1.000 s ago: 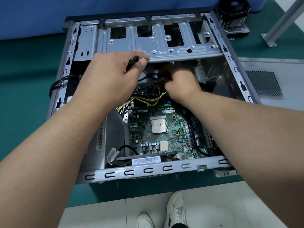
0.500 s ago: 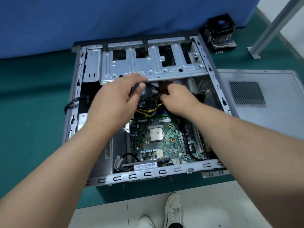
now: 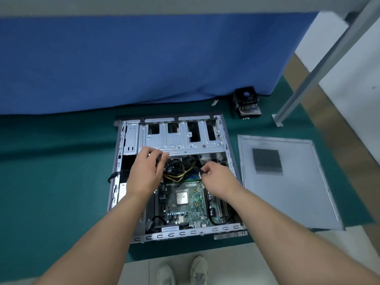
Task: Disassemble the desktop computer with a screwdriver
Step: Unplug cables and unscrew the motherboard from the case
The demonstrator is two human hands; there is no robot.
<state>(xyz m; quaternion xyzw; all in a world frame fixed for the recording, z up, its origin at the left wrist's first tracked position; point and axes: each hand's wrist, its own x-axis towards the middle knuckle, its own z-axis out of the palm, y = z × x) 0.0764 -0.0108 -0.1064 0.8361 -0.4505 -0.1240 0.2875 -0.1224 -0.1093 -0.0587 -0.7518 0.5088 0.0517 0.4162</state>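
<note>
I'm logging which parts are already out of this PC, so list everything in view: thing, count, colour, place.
computer case: 1, silver, open on the green mat
motherboard: 1, green, inside the case, bare CPU at its middle
cables: a bundle, black and yellow, above the motherboard
side panel: 1, grey, flat on the mat, right of the case
cooler fan: 1, black, on the mat by the blue cloth
blue cloth: 1, behind the case
metal leg: 1, grey, far right
shoes: 2, white, bottom edge
left hand: pinches a black cable
right hand: pinches a black cable
</note>
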